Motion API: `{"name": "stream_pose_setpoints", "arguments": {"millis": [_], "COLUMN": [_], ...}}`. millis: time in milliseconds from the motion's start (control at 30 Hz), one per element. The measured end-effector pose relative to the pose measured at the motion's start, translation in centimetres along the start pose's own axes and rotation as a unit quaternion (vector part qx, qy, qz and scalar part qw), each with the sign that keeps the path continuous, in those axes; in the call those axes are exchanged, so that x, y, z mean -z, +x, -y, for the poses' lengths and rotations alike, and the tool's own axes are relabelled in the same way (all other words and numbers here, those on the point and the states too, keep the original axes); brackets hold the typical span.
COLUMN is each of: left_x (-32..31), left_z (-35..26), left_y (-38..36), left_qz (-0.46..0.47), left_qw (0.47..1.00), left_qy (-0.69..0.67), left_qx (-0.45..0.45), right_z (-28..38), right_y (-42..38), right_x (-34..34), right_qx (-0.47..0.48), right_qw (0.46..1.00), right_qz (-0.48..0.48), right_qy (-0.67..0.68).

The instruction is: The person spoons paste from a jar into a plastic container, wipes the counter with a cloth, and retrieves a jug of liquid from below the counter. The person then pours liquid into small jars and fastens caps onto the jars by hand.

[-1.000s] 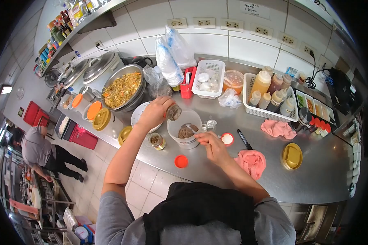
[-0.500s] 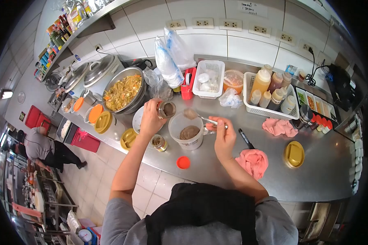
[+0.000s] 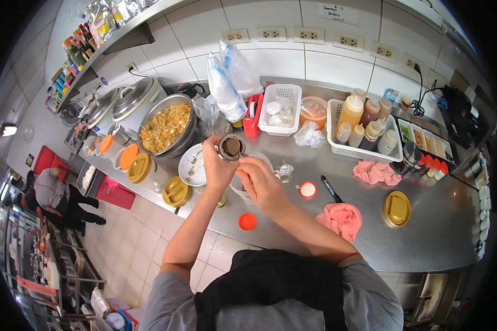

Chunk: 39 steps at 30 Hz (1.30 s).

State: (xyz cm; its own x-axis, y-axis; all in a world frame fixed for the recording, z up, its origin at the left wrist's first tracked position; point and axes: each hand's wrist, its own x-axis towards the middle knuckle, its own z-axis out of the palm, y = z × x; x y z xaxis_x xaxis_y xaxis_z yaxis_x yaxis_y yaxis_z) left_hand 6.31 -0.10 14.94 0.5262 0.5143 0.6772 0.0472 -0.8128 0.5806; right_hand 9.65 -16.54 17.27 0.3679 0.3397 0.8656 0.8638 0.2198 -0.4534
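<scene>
Tilted in my left hand (image 3: 218, 168) is a small glass jar (image 3: 232, 147) with brown contents at its mouth. My right hand (image 3: 263, 186) is closed right beside the jar, its fingers pinched on the spoon, which is mostly hidden. Below both hands stands a clear plastic pitcher (image 3: 264, 160), partly covered by my right hand. A second small jar (image 3: 221, 200) is mostly hidden behind my left wrist. Near the counter's front edge lies a red lid (image 3: 247, 222); another lid (image 3: 307, 190), white inside, lies right of the pitcher.
A bowl of noodles (image 3: 167, 128), a white plate (image 3: 191, 165) and gold-lidded tubs (image 3: 176, 191) are on the left. Bottles fill a white basket (image 3: 364, 151). Pink cloths (image 3: 339, 220), a marker (image 3: 331, 188) and a gold lid (image 3: 397, 209) lie right. A person (image 3: 55, 193) stands far left.
My right hand has moved left and up from the pitcher to the jar, bringing the spoon along. The jar has shifted slightly right, its mouth turned toward the camera. The white-lined lid is now uncovered.
</scene>
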Motion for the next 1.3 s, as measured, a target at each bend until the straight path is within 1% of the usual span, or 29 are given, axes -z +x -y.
{"name": "stream_pose_setpoints", "arguments": {"millis": [67, 100, 200, 300, 367, 467, 567, 667, 700, 767, 867, 900, 967, 1067, 1167, 1267, 1300], "left_x": [-0.2, -0.3, -0.3, 0.9, 1.1, 1.6, 2.0, 2.0, 1.9, 1.8, 1.6, 1.5, 1.2, 1.0, 1.2, 1.4, 1.3], "left_z": [0.2, 0.4, 1.1, 0.6, 1.7, 3.1, 3.0, 2.7, 2.6, 2.3, 2.1, 2.0, 2.1, 2.4, 2.4, 2.6, 2.8], "left_y": [-0.2, -0.3, -0.1, 0.5, 1.0, 1.3, 1.4, 1.3, 1.2, 1.2, 1.3, 1.2, 1.1, 1.1, 1.4, 1.6, 1.8], "left_qz": [0.007, 0.01, 0.02, 0.069, 0.085, 0.112, 0.131, 0.143, 0.147, 0.162, 0.154, 0.149, 0.147, 0.15, 0.164, 0.171, 0.172], "left_qw": [0.999, 0.998, 0.997, 0.99, 0.988, 0.986, 0.984, 0.982, 0.981, 0.974, 0.969, 0.968, 0.967, 0.96, 0.95, 0.939, 0.935], "left_qy": [-0.035, -0.053, -0.072, -0.119, -0.11, -0.061, -0.017, -0.01, -0.013, 0.005, 0.021, 0.022, 0.041, 0.07, 0.099, 0.128, 0.136], "left_qx": [0.015, 0.022, -0.018, -0.03, -0.063, -0.104, -0.122, -0.126, -0.126, -0.159, -0.193, -0.2, -0.205, -0.227, -0.247, -0.269, -0.279], "right_z": [0.0, 0.0, -0.2, -0.6, -1.4, -2.3, -3.0, -3.2, -3.4, -4.0, -4.5, -4.4, -4.3, -5.5, -6.3, -6.8, -6.9], "right_y": [0.2, 0.2, 0.1, 0.0, -0.4, -0.7, -1.1, -1.3, -1.5, -1.6, -1.9, -2.1, -2.5, -3.5, -4.0, -4.5, -4.7], "right_x": [-0.4, -0.3, 0.0, 0.4, 0.9, 2.0, 2.5, 2.2, 2.0, 1.5, 0.9, 0.7, 0.4, -0.6, -0.3, 0.2, 0.4], "right_qx": [0.031, 0.035, 0.043, 0.025, -0.003, -0.003, 0.014, 0.065, 0.058, 0.047, -0.067, -0.129, -0.25, -0.317, -0.362, -0.383, -0.383], "right_qw": [0.999, 0.999, 0.998, 0.994, 0.984, 0.978, 0.977, 0.982, 0.985, 0.991, 0.994, 0.984, 0.945, 0.889, 0.842, 0.816, 0.817], "right_qz": [-0.015, -0.001, 0.037, 0.077, 0.111, 0.169, 0.176, 0.163, 0.15, 0.125, 0.018, -0.007, -0.059, -0.128, -0.148, -0.156, -0.155], "right_qy": [-0.011, -0.007, 0.017, 0.079, 0.138, 0.123, 0.121, 0.072, 0.057, 0.028, 0.084, 0.125, 0.203, 0.306, 0.372, 0.404, 0.402]}}
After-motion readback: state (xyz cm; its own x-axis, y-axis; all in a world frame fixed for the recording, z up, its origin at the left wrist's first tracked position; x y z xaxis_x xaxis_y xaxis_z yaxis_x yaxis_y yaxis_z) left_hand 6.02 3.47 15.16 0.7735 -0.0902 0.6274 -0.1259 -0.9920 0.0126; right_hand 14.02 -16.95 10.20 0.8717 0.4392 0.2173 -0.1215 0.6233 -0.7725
